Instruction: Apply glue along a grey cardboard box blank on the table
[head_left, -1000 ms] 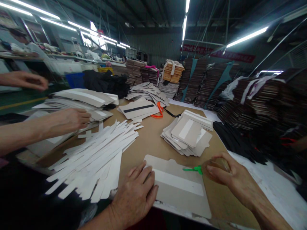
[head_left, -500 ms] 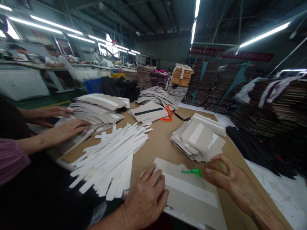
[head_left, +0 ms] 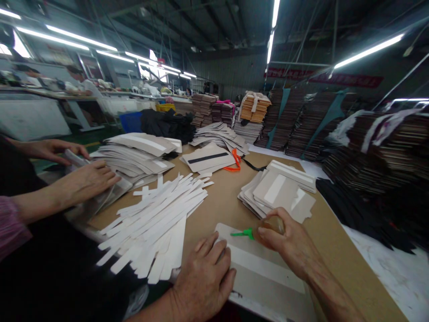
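Observation:
A grey cardboard panel (head_left: pixel 268 286) with a white strip (head_left: pixel 264 264) along it lies at the table's near edge. My left hand (head_left: pixel 206 273) grips the panel's left side, fingers bent and thumb over its face. In my right hand (head_left: pixel 288 241) is a squeeze bottle (head_left: pixel 268 230) of amber liquid, fingers wrapped round it. Its green nozzle (head_left: pixel 243 233) points left, over the far part of the panel; whether the tip touches cannot be made out. Left of my left hand lies a pile of white strips (head_left: pixel 161 219).
Beyond my right hand sits a stack of strip-bearing panels (head_left: pixel 279 188). A co-worker's hands (head_left: pixel 83 179) handle panels beside another stack (head_left: pixel 134 152) at left. An orange loop (head_left: pixel 236 161) lies mid-table (head_left: pixel 224 197). Black cloth pieces (head_left: pixel 362 214) and tall stacks (head_left: pixel 301 120) stand right and behind.
My right hand has moved left with the bottle, bringing the nozzle nearer my left hand. My left hand stays put. The co-worker's hands have shifted left, one now lifting a panel edge.

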### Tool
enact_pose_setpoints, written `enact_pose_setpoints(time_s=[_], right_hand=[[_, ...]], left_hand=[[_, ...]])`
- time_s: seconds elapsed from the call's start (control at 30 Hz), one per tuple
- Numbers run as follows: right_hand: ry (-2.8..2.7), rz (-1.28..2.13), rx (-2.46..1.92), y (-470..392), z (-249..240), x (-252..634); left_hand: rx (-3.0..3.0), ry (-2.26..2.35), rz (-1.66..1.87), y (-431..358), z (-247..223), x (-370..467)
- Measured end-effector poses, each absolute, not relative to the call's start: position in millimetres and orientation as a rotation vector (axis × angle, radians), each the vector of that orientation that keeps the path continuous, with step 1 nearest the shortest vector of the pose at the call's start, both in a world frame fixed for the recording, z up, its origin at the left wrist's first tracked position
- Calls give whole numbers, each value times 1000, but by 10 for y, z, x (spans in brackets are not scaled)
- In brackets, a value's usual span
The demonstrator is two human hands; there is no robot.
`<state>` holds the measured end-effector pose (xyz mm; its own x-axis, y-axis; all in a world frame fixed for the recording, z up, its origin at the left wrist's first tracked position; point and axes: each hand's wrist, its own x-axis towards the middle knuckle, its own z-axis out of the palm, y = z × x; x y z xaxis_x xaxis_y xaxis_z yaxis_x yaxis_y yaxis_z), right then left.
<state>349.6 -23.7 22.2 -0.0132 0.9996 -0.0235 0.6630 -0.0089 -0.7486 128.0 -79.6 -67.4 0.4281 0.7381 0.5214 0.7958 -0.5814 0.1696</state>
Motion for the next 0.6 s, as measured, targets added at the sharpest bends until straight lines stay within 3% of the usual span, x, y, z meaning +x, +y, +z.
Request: enact_pose_setpoints(time_s=[0.27,0.4,0.6], right_hand=[[-764,1138,-1363,-447,-16,3964],[-300,1030,-1248,-661,4,4485],[-98,765,-1204,-840,36,5218]], left_hand=[[-2454,-1298,-933,-751,-711,1249],[-2420,-1278,-923,-744,-745,1219],[-2391,-1243,-917,-733,-748,1214]])
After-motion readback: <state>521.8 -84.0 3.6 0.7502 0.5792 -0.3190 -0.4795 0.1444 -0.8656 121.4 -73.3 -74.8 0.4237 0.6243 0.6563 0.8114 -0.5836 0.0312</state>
